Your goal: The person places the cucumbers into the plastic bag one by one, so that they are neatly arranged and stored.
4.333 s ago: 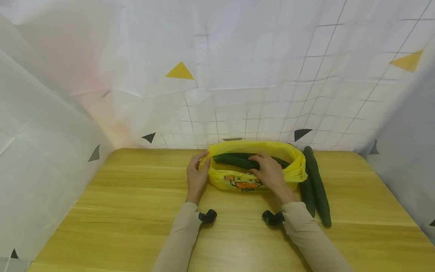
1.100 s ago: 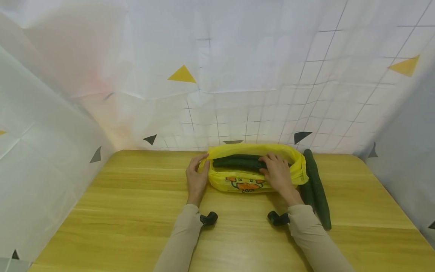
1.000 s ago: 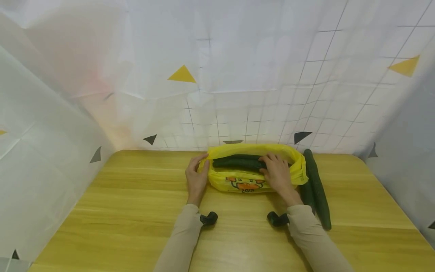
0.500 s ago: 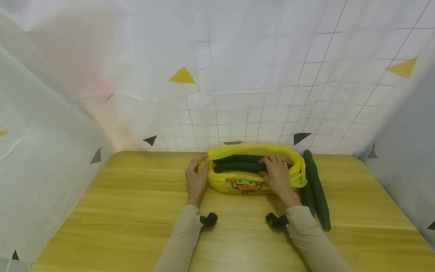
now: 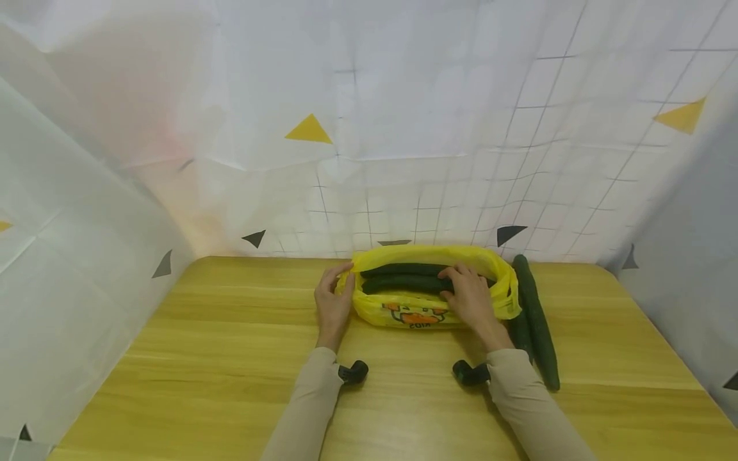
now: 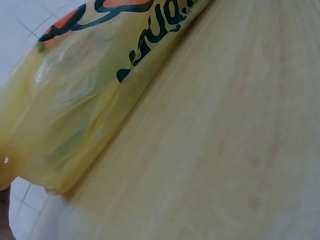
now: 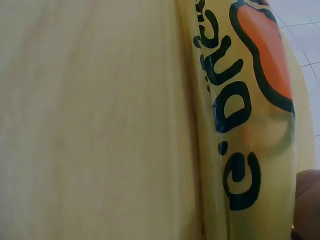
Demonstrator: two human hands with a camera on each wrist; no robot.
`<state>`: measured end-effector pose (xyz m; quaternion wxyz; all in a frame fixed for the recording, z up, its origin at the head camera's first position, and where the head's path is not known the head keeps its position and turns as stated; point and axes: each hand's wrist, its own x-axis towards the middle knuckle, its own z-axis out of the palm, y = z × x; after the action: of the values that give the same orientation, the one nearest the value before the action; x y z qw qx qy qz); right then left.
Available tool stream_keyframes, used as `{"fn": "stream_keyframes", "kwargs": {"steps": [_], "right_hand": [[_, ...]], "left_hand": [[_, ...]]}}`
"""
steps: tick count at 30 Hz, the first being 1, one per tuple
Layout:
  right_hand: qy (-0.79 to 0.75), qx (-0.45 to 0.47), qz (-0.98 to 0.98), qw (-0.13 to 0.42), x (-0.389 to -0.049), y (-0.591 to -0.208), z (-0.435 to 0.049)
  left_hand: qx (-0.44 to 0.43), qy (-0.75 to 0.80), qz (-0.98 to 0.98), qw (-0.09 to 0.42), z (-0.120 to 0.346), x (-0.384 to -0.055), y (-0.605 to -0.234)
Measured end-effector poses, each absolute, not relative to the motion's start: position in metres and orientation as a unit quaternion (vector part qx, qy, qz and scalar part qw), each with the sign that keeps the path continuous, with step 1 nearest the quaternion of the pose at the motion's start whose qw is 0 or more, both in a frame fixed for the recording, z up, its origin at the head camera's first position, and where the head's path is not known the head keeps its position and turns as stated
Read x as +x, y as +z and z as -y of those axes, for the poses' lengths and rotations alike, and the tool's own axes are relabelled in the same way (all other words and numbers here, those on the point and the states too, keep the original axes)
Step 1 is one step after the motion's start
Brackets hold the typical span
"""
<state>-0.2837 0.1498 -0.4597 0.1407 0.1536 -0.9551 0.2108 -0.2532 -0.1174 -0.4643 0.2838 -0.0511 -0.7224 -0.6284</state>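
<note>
In the head view, a yellow plastic bag (image 5: 426, 310) with a printed orange figure lies on its base with its mouth spread wide. Two dark green cucumbers lie lengthwise inside, a front cucumber (image 5: 403, 283) and a rear cucumber (image 5: 403, 269). My left hand (image 5: 334, 306) holds the bag's left end between thumb and fingers; a sliver of it shows in the left wrist view. Reaching over the front rim, my right hand (image 5: 471, 298) grips the front cucumber near its right part. The hand hides that part of the cucumber.
Two more cucumbers lie on the wooden table (image 5: 230, 358) just right of the bag: an outer cucumber (image 5: 539, 320) and an inner cucumber (image 5: 521, 333) partly hidden by my right arm. A white sheet wall (image 5: 403, 128) with grid lines rises behind the table.
Over the last several seconds my right hand has moved to the right inside the bag. The front cucumber has shifted towards me, beside the rear one. My left hand has stayed at the bag's left end.
</note>
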Motion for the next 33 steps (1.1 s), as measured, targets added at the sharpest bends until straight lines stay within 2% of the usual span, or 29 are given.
{"fn": "stream_keyframes", "kwargs": {"steps": [17,22,33], "right_hand": [[0.304,0.188,0.931,0.074,-0.266,-0.437,-0.173],[0.327,0.202,0.920,0.076,-0.260,-0.427,-0.178],[0.352,0.202,0.909,0.088,-0.247,-0.419,-0.202]], "left_hand": [[-0.044,-0.625,0.733,0.266,0.112,-0.251,-0.465],[-0.044,-0.624,0.729,0.278,0.117,-0.252,-0.465],[-0.048,-0.626,0.732,0.263,0.119,-0.251,-0.463]]}}
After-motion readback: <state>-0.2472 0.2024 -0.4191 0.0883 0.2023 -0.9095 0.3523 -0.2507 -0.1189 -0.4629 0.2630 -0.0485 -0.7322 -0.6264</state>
